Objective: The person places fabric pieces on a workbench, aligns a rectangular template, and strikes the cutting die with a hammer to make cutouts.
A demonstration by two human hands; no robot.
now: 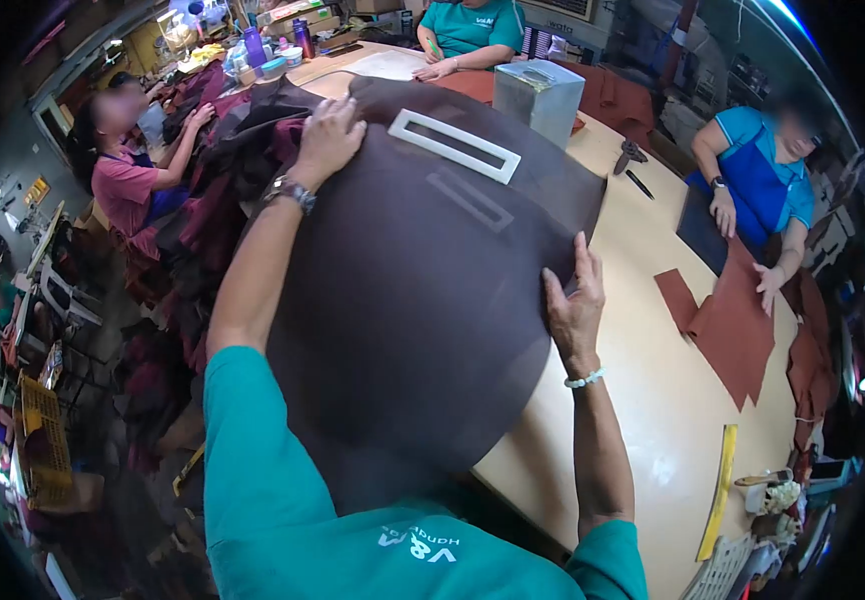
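A large dark brown leather sheet (403, 330) spreads in front of me, hanging over the near table edge and partly blurred. At its upper left edge my left hand (331, 138) is closed on the leather, fingers bent over it. My right hand (577, 310) holds the sheet's right edge, thumb on the near face; the fingertips are partly hidden. Between and beyond my hands lies a white rectangular frame (455, 146) with a long slot. Below it, a fainter slotted rectangle (470, 201) shows on the dark surface.
A clear box (538, 103) stands at the back of the table (643, 460). A yellow ruler (718, 492) and a black pen (640, 184) lie right. One person (753, 190) handles reddish-brown leather (733, 325); another (468, 35) writes opposite. Dark leather is heaped left, beside a third person (128, 190).
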